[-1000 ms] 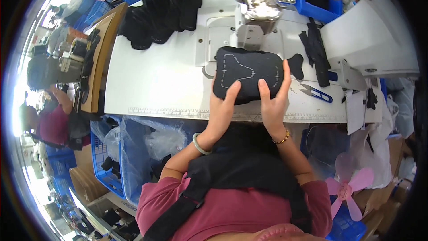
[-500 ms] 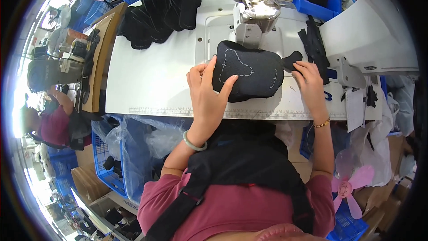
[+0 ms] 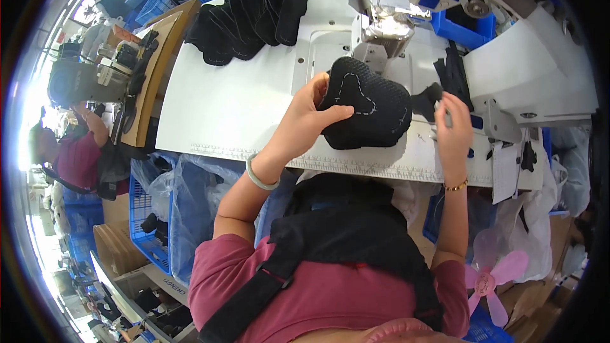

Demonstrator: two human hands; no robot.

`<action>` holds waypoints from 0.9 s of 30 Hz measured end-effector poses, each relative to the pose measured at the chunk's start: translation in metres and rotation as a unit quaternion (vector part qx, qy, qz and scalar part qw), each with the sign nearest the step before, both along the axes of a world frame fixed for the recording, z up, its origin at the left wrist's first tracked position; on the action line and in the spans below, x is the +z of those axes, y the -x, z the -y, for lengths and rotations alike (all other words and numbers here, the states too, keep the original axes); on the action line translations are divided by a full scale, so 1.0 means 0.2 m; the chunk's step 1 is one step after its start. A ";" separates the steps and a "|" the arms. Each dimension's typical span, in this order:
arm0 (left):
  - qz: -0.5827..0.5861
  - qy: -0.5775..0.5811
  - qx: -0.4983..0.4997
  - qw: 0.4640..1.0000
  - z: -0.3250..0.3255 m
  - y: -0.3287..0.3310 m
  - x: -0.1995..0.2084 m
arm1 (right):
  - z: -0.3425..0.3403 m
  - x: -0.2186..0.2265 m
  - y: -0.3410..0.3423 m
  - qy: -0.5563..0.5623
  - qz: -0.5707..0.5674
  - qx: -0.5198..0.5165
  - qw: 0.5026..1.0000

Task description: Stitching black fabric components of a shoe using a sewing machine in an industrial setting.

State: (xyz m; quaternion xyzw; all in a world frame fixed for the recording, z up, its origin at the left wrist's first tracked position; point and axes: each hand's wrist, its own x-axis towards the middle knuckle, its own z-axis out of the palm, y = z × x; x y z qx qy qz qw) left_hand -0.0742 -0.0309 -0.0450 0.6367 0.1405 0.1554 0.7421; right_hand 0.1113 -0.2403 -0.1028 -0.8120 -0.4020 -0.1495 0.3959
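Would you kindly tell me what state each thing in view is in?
Pad: gripped at its left edge, white dashes showing
Left hand: closed on the pad, thumb on top
Right hand: fingers bent at the small piece; grip unclear
Small piece: its right end by that hand's fingertips
Stack: fanned out, overlapping
Strips: bunched together
Blue bin: open-topped
Fan: blades distinct, seemingly not spinning
Machine: running or not, unclear

Now holds the padded black piece [image 3: 380,100] with the left hand [image 3: 300,121] alone.
No longer keeps the right hand [image 3: 452,130] on its right side; instead, grips the right end of the small dark piece [image 3: 424,103] farther right, and hides most of the blue-handled scissors [image 3: 471,152].
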 end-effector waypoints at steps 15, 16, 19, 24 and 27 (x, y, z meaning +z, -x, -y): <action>0.030 0.024 -0.023 0.999 0.05 -0.10 0.09 | -0.28 0.35 0.21 -0.029 0.182 0.284 0.941; 0.030 0.027 -0.021 0.999 0.05 -0.10 0.08 | -0.28 0.36 0.21 -0.026 0.180 0.286 0.941; 0.040 0.014 -0.032 0.999 0.02 -0.11 0.07 | -0.29 0.37 0.18 -0.021 0.168 0.295 0.940; 0.039 0.017 -0.050 0.998 0.01 -0.10 0.08 | -0.31 0.36 0.17 -0.051 0.117 0.326 0.936; 0.034 -0.007 -0.057 0.998 0.00 -0.10 0.06 | -0.32 0.36 0.17 -0.065 0.098 0.344 0.932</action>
